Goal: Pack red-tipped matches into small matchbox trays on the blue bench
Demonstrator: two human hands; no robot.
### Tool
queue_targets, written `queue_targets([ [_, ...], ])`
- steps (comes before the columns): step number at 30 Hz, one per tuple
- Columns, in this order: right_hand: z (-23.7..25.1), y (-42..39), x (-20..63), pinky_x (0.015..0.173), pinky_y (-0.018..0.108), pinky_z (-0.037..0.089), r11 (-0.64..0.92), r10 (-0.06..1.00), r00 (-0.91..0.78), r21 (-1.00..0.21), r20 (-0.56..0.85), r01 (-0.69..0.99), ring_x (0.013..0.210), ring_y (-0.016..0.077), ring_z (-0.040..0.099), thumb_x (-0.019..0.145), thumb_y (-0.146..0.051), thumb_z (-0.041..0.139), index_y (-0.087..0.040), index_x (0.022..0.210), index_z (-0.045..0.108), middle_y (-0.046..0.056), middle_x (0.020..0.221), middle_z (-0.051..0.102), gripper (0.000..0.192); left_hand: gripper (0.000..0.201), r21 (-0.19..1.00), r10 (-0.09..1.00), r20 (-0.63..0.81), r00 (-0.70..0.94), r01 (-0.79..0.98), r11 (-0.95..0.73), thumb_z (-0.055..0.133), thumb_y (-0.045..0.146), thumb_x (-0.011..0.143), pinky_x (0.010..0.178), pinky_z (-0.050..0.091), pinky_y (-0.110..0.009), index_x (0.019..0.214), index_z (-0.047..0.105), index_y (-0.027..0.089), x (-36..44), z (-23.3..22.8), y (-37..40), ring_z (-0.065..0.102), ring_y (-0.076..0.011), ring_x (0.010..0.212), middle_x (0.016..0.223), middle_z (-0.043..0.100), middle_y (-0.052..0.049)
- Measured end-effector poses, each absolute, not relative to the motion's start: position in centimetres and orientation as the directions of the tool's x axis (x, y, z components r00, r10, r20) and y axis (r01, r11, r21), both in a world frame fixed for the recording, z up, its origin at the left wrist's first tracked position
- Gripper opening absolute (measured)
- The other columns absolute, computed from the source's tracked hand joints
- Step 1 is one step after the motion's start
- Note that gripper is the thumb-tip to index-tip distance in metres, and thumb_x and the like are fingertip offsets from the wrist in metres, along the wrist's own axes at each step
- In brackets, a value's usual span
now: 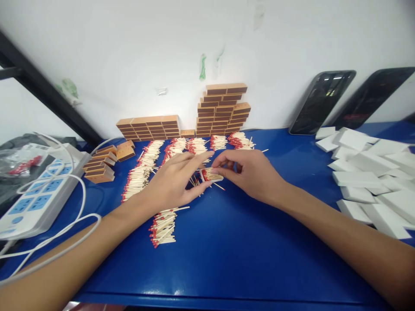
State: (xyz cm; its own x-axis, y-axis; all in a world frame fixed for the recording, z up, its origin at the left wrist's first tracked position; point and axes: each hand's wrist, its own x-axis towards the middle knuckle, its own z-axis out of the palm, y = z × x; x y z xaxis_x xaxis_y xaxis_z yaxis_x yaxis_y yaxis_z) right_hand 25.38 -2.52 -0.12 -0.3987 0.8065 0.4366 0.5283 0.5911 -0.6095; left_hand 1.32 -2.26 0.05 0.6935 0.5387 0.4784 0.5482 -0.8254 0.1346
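Nearest the camera, two bare forearms reach in over the glossy blue desk, and just beyond the left forearm lies a loose bundle of red-tipped wooden matches. The left hand lies flat with its fingers stretched out and spread, palm down over a few scattered matches, its fingertips just beside a small open cardboard matchbox tray that shows red match heads at one end; this hand's grip is wide and closes on nothing. The right hand meets the tray from the other side, its grip narrow, thumb and forefinger pinched on the tray's edge. The tray sits near the middle of the desk, between the two hands. To the left, a white and blue power strip with white cables rests near the desk's edge, and a small heap of tan matchbox sleeves lies beyond it. To the right, a pile of white rectangular box pieces covers that side of the desk. Further back, long rows of red-tipped matches run toward the wall. Against the white wall stand a low stack of tan matchboxes and a taller stack of tan matchboxes, and two dark phones lean against the wall at the right.
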Motion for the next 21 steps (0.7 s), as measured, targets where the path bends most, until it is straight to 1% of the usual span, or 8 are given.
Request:
queue_targets([
  [4,-0.2,-2.5,25.3,0.062,0.026,0.041,0.666,0.745,-0.443,-0.521,0.498,0.534,0.064,0.011,0.055,0.095,-0.024,0.078,-0.02,0.085,0.073,-0.003,0.075,0.068,0.012,0.06,0.141,0.544,0.465,0.698,0.548,-0.824,0.064,0.041,0.104,0.099,0.054,-0.042,0.155,0.046,0.016,1.3,0.0,-2.3,0.068,-0.0264,0.109,0.115,0.072,-0.011],
  [6,-0.3,-2.6,25.2,0.063,0.026,0.042,0.679,0.733,-0.453,-0.501,0.508,0.536,0.066,0.0114,0.057,0.095,-0.023,0.078,-0.019,0.084,0.072,-0.002,0.075,0.067,0.012,0.06,0.137,0.543,0.464,0.7,0.549,-0.825,0.064,0.041,0.103,0.098,0.055,-0.042,0.155,0.046,0.016,1.3,-0.1,-2.2,0.068,-0.0265,0.109,0.114,0.073,-0.01],
  [10,-0.7,-2.9,24.9,0.064,0.025,0.043,0.687,0.726,-0.49,-0.495,0.483,0.531,0.071,0.0122,0.061,0.094,-0.021,0.078,-0.019,0.088,0.073,-0.001,0.081,0.069,0.008,0.058,0.135,0.535,0.448,0.716,0.538,-0.832,0.064,0.04,0.103,0.095,0.056,-0.042,0.153,0.047,0.016,1.2,-0.4,-2.1,0.069,-0.0267,0.107,0.116,0.074,-0.01],
  [14,-1.3,-3.0,24.8,0.064,0.024,0.045,0.712,0.702,-0.523,-0.493,0.482,0.5,0.072,0.0122,0.062,0.093,-0.017,0.078,-0.019,0.093,0.074,0.0,0.086,0.072,0.004,0.051,0.121,0.519,0.44,0.732,0.525,-0.843,0.063,0.039,0.104,0.089,0.057,-0.04,0.148,0.052,0.016,1.2,-0.5,-2.0,0.071,-0.0256,0.101,0.115,0.075,-0.01],
  [17,-1.3,-2.9,24.8,0.064,0.024,0.044,0.705,0.709,-0.522,-0.505,0.474,0.498,0.072,0.0121,0.062,0.094,-0.021,0.078,-0.02,0.092,0.074,0.0,0.086,0.071,0.004,0.047,0.129,0.515,0.436,0.738,0.515,-0.847,0.063,0.038,0.104,0.089,0.057,-0.039,0.144,0.054,0.016,1.2,-0.5,-2.1,0.073,-0.0248,0.1,0.116,0.076,-0.011],
  [21,-0.9,-2.8,24.9,0.062,0.025,0.042,0.69,0.724,-0.493,-0.499,0.483,0.524,0.067,0.0118,0.059,0.096,-0.024,0.076,-0.02,0.087,0.073,-0.001,0.08,0.069,0.01,0.043,0.154,0.522,0.43,0.736,0.51,-0.846,0.064,0.039,0.104,0.089,0.058,-0.039,0.14,0.056,0.016,1.3,-0.5,-2.2,0.074,-0.0247,0.101,0.119,0.076,-0.011],
])
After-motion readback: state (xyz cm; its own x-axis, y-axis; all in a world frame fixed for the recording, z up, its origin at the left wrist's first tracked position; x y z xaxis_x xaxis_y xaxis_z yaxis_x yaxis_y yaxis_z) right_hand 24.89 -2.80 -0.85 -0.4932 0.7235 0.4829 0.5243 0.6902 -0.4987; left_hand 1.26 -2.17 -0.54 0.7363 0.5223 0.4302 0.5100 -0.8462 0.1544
